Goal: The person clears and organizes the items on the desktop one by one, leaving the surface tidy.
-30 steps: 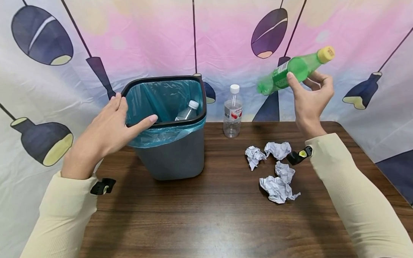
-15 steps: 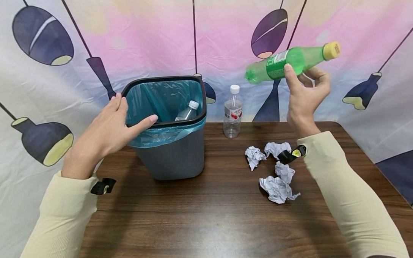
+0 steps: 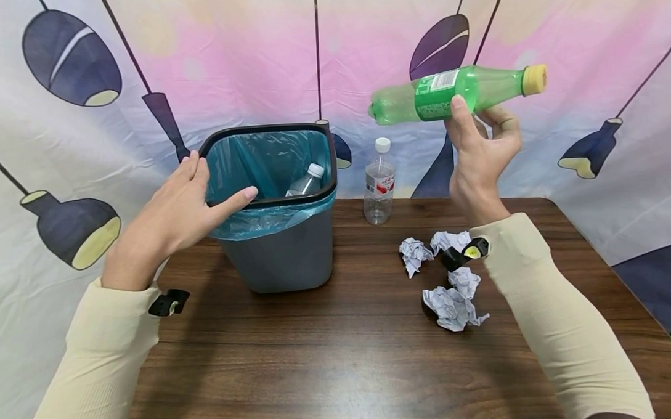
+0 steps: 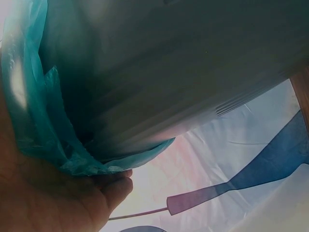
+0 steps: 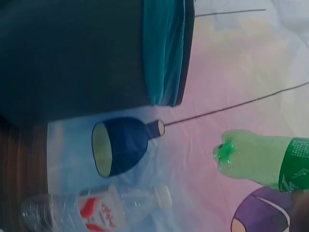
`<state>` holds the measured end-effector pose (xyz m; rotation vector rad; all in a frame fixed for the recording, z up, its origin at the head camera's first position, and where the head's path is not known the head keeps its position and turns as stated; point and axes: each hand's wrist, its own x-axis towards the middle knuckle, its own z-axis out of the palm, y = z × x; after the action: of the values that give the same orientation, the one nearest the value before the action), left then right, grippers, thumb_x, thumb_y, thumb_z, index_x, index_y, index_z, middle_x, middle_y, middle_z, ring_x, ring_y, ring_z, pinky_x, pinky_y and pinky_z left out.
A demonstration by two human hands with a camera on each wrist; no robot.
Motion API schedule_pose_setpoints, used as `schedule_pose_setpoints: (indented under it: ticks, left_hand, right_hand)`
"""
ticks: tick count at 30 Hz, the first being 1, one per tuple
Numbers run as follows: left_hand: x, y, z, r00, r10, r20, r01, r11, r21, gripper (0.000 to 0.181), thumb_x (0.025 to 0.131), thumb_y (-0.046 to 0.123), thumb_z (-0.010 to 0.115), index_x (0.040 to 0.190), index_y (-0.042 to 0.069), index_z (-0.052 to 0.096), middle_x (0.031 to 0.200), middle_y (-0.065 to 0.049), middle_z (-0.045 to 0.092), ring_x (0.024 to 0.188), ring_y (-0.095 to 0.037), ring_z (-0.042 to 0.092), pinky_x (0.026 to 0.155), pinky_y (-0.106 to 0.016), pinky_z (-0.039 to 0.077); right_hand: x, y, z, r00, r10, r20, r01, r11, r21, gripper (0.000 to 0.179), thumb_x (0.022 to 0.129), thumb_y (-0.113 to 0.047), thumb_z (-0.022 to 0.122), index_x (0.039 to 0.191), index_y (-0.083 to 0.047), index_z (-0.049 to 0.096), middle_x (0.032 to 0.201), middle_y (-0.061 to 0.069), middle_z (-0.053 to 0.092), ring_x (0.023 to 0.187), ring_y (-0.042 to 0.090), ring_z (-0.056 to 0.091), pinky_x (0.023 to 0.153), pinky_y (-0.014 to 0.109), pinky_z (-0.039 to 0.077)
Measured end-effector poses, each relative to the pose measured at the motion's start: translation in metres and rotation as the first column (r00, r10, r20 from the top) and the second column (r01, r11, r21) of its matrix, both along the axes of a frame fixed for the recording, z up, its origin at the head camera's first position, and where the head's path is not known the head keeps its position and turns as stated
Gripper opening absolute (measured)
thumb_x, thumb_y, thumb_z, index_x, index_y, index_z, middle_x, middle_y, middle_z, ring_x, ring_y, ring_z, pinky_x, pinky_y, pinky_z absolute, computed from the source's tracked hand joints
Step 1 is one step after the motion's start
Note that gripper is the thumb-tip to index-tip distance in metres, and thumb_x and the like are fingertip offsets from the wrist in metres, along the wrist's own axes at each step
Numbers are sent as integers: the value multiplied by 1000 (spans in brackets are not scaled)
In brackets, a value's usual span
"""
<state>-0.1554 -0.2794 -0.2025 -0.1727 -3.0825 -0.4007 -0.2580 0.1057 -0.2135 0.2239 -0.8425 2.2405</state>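
Observation:
My right hand grips a green plastic bottle with a yellow cap, held nearly level in the air, its base pointing left. In the right wrist view the base of this green bottle shows at the right edge. My left hand rests at the left rim of a grey trash bin, fingers straight and thumb stretched over the front rim. A blue bag lines the bin and folds over its rim. Inside lies a clear bottle with a white cap, partly hidden.
A clear bottle with a white cap and a red-and-white label stands upright right of the bin. Several crumpled papers lie on the brown wooden table, below the right wrist. A printed cloth hangs behind the table.
My right hand has moved left with the green bottle, and the bottle has turned from slanted to nearly level. The left hand and the bin have stayed in place.

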Motion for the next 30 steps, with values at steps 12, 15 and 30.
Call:
schedule_pose_setpoints:
  ticks: [12, 15, 30]
  left_hand:
    - [0, 0, 0, 1000, -1, -2, 1, 1000, -1, 117, 92, 80, 36, 156, -10, -3, 164, -26, -13, 153, -41, -10, 121, -60, 1]
    - [0, -1, 0, 1000, -3, -1, 3, 1000, -2, 117, 92, 80, 36, 156, -10, -3, 164, -25, -14, 153, -41, -10, 121, -60, 2]
    - [0, 0, 0, 1000, 1, 4, -1, 1000, -1, 117, 92, 80, 36, 156, -9, -3, 165, -24, -15, 153, -41, -11, 121, -61, 1]
  right_hand:
    - [11, -19, 10, 991, 131, 23, -129, 987, -93, 50, 74, 6, 86, 108, 8, 50, 102, 15, 52, 91, 32, 69, 90, 49, 58]
    - [14, -23, 11, 986, 162, 26, -160, 984, -77, 47, 77, 4, 85, 110, 8, 51, 103, 16, 55, 93, 34, 70, 90, 49, 58]
    - [24, -43, 10, 957, 285, 59, -284, 958, -34, 35, 84, 5, 79, 109, 8, 55, 108, 20, 60, 92, 34, 70, 92, 49, 57]
